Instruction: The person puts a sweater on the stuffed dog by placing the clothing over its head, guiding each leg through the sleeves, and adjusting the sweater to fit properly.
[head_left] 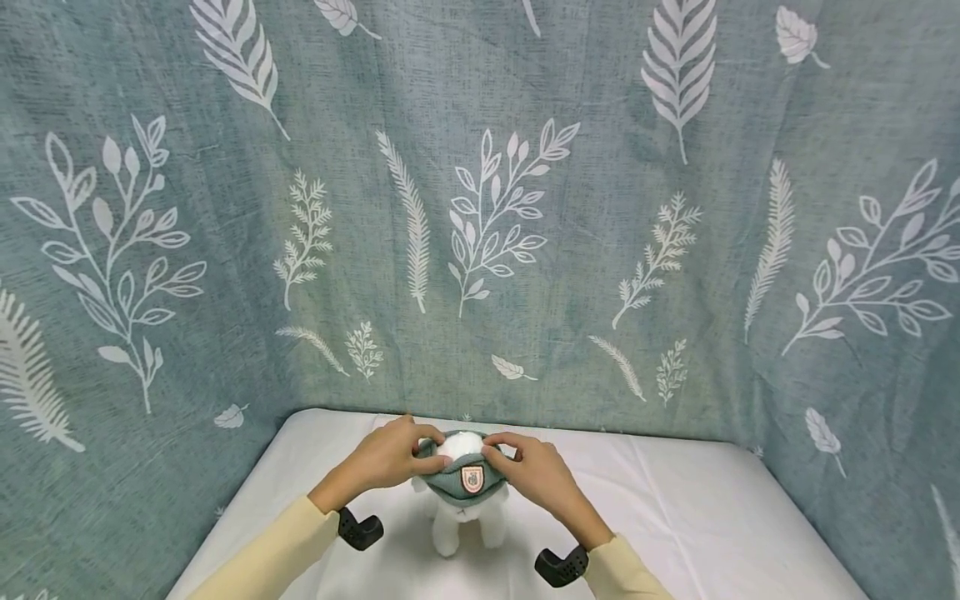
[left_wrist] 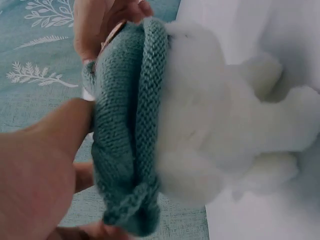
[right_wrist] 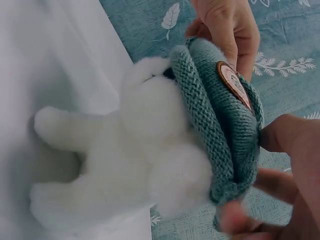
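A white plush dog (head_left: 447, 531) stands on the white-covered table, facing the camera. On its head sits a green knitted hat (head_left: 442, 483) with a shield-shaped patch (head_left: 472, 478) at the front. White plush shows through the hat's open top. My left hand (head_left: 392, 454) pinches the hat's edge on one side, and my right hand (head_left: 536, 468) pinches it on the other. In the left wrist view the thick rolled brim (left_wrist: 151, 100) circles the dog's head. The right wrist view shows the dog's dark nose (right_wrist: 169, 73) right at the brim.
The table (head_left: 637, 492) has a white cloth with faint creases. Blue-green curtains (head_left: 480, 350) with white leaf prints enclose it at the back and both sides. A black wrist device (head_left: 360, 529) is worn on each wrist.
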